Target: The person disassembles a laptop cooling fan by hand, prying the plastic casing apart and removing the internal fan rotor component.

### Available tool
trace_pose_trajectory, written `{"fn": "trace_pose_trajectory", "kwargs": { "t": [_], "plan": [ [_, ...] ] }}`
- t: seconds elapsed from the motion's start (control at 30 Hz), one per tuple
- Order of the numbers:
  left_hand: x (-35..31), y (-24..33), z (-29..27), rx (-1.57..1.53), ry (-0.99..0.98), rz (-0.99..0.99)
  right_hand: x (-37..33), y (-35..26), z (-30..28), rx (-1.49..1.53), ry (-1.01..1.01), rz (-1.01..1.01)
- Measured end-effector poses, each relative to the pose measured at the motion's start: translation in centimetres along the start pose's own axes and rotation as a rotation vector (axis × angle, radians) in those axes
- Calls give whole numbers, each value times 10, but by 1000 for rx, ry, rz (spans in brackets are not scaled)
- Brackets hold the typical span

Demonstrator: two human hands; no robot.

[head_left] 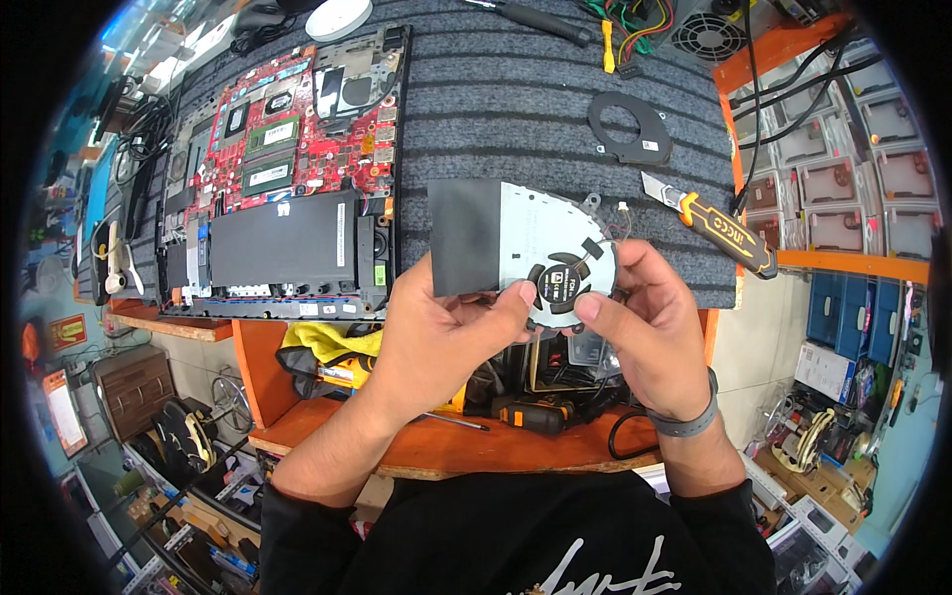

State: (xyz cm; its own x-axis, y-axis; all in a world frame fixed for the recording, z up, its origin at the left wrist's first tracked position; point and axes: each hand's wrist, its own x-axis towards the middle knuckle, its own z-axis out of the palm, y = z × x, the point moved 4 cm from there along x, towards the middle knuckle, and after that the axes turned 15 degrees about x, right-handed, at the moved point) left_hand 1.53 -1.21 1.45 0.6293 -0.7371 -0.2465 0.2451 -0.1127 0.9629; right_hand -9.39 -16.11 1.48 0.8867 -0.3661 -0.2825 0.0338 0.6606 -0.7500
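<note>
Both my hands hold a laptop cooling fan (pixel 540 223) above the near edge of the bench. Its pale metal plate faces up, with a round black label at the hub and a black sheet over its left end. My left hand (pixel 456 322) grips the near left side, thumb beside the hub. On the right side, my right hand (pixel 645 322) pinches the rim, thumb next to the hub and fingers behind. A thin cable with a small white plug sticks out near the right fingers. To the left lies an opened laptop base (pixel 288 188) with a red circuit board.
A yellow-and-black utility knife (pixel 709 223) with its blade out lies right of the fan. Beyond it rests a black fan cover (pixel 630 129). A dark-handled tool (pixel 545 22) and coloured cables lie at the back. Below the bench, an orange shelf (pixel 397 451) holds a power tool.
</note>
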Motion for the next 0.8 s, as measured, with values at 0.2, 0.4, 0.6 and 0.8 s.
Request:
{"fn": "trace_pose_trajectory", "kwargs": {
  "t": [0.2, 0.4, 0.6, 0.8],
  "plan": [
    [5, -2, -3, -118, -40, -63, 2, 0, -3, 107, 11, 36],
    [5, -4, -1, -130, -34, -74, 1, -1, -1, 114, -14, 36],
    [4, -5, -1, -88, -54, -46, 0, -1, -3, 90, -31, 17],
    [4, -3, 0, -117, -58, -49, -1, -1, -4, 84, -47, 12]
  ]
}}
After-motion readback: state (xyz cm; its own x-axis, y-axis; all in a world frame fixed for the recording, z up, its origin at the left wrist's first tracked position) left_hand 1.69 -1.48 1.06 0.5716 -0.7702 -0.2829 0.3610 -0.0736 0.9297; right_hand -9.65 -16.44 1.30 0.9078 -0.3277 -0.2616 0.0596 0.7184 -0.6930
